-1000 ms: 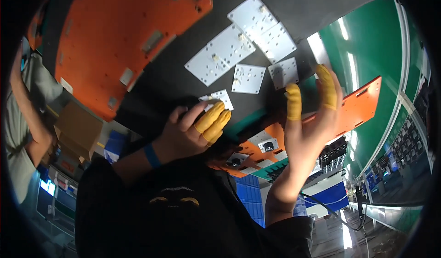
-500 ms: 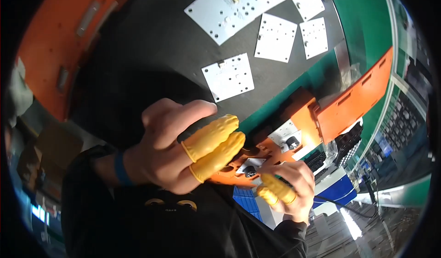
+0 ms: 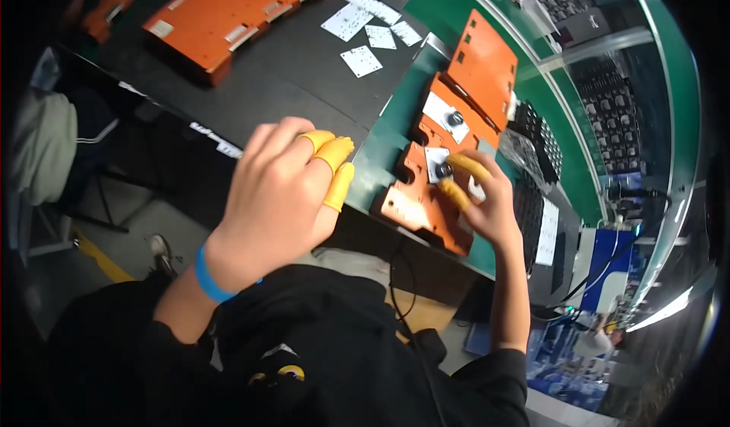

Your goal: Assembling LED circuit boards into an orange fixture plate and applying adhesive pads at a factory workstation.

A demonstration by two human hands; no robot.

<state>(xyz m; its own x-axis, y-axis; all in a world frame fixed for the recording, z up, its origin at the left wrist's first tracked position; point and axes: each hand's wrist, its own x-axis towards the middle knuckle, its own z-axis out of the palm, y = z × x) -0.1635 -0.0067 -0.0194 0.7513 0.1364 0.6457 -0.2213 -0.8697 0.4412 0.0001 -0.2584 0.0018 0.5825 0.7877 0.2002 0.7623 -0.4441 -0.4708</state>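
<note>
Yellow finger cots cover some fingertips on both of my hands. My right hand [image 3: 487, 191] has its thumb and forefinger closed around a black round lens-like part [image 3: 443, 171], which stands on a small white circuit board [image 3: 434, 158]. That board sits in an orange fixture [image 3: 411, 206]. Farther back on the fixture, a second white board [image 3: 436, 107] carries a similar black part [image 3: 455, 119]. My left hand [image 3: 277, 187], a blue band at its wrist, hovers left of the fixture with fingers curled and tips drawn together. Whatever it may hold is hidden.
Several white circuit boards [image 3: 361, 60] lie on the dark tabletop [image 3: 296, 85] beyond my left hand. A large orange plate [image 3: 243, 12] is at the back left. The fixture's raised orange lid [image 3: 484, 66] stands behind it. Black trays [image 3: 536, 134] are at the right.
My view has shifted and the loose boards appear farther off. My right hand has come onto the black part on the nearer board. My left hand's fingers have curled in.
</note>
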